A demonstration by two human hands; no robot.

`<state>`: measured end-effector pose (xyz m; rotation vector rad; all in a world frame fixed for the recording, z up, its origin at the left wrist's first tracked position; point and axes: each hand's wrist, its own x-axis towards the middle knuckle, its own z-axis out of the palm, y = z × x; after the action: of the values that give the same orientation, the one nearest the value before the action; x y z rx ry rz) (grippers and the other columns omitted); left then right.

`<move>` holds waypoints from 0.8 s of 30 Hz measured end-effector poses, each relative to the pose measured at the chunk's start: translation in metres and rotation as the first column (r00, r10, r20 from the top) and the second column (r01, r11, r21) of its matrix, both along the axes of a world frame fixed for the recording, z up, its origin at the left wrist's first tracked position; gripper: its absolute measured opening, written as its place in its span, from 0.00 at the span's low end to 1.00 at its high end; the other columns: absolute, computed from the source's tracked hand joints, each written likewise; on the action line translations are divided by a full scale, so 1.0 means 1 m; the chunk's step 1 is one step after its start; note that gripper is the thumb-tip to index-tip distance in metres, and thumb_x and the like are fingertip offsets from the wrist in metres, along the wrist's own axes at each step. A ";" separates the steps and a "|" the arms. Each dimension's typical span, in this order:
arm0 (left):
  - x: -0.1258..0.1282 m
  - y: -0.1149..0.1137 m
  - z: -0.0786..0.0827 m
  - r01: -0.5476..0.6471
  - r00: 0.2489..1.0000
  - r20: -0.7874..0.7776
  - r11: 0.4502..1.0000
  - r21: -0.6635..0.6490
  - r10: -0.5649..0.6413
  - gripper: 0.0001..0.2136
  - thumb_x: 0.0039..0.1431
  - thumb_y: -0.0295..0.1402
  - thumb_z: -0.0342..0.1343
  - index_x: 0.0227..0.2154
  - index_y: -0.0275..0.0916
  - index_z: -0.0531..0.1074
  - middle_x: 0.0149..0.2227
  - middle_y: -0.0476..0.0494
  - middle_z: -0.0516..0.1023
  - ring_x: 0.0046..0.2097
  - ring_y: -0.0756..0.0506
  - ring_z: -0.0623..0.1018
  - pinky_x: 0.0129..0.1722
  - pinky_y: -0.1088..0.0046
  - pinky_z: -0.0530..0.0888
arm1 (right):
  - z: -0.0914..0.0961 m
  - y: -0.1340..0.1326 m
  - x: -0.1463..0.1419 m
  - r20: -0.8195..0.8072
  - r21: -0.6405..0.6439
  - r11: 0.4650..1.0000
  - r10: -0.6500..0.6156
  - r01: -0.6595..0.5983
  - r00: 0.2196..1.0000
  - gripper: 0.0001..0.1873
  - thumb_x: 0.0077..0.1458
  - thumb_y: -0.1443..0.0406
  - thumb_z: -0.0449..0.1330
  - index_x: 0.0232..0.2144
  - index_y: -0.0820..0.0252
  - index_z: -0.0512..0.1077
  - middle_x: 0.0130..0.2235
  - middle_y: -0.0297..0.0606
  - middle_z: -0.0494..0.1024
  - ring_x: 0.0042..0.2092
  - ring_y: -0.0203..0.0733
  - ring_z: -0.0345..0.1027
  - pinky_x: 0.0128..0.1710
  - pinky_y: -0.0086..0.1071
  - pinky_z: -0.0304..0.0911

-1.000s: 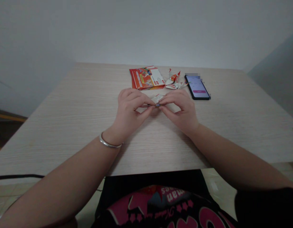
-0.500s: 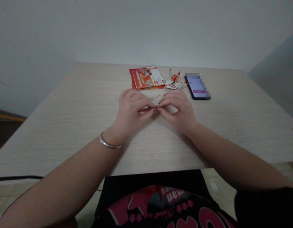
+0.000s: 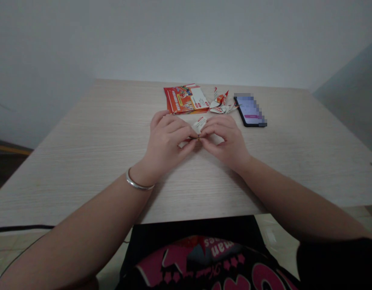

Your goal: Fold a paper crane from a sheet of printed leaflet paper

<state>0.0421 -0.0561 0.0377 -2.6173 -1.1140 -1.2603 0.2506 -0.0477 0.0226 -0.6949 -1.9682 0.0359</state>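
Observation:
A small folded piece of printed paper [image 3: 199,124] sits between my two hands over the middle of the wooden table [image 3: 98,133]. My left hand [image 3: 166,141], with a silver bangle at the wrist, pinches its left side with thumb and fingers closed. My right hand [image 3: 226,139] pinches the right side, fingertips meeting those of the left. Only a white and red tip of the paper shows above the fingers; the rest is hidden.
Beyond my hands lie a stack of orange and red leaflets [image 3: 186,99], a finished folded paper figure [image 3: 221,104] and a lit phone [image 3: 250,111]. The table's near edge runs just above my dark printed shirt. A black cable [image 3: 19,227] hangs at lower left.
My hands have drawn slightly closer together around the paper, and the red strip seen under my left fingers earlier is now hidden. The things at the back have not moved.

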 end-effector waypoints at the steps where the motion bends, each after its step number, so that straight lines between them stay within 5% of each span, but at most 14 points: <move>1: 0.000 0.000 0.000 0.000 1.000 -0.010 1.000 0.000 0.000 0.07 0.63 0.36 0.60 0.29 0.46 0.76 0.31 0.50 0.79 0.41 0.42 0.77 0.60 0.51 0.66 | 0.000 0.000 0.000 0.001 0.005 1.000 0.003 -0.003 1.000 0.06 0.56 0.69 0.63 0.33 0.50 0.74 0.35 0.31 0.83 0.42 0.44 0.77 0.49 0.45 0.67; 24: -0.001 0.002 0.001 0.021 0.995 -0.097 0.999 0.028 -0.019 0.06 0.65 0.36 0.58 0.32 0.44 0.76 0.33 0.49 0.81 0.41 0.43 0.78 0.56 0.55 0.68 | 0.001 0.003 0.005 0.072 0.046 0.999 -0.019 0.015 0.997 0.06 0.57 0.69 0.63 0.32 0.49 0.73 0.38 0.30 0.83 0.44 0.45 0.76 0.51 0.45 0.65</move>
<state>0.0410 -0.0544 0.0392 -2.6431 -1.0489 -1.1305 0.2555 -0.0450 0.0233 -0.6915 -2.0258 -0.0451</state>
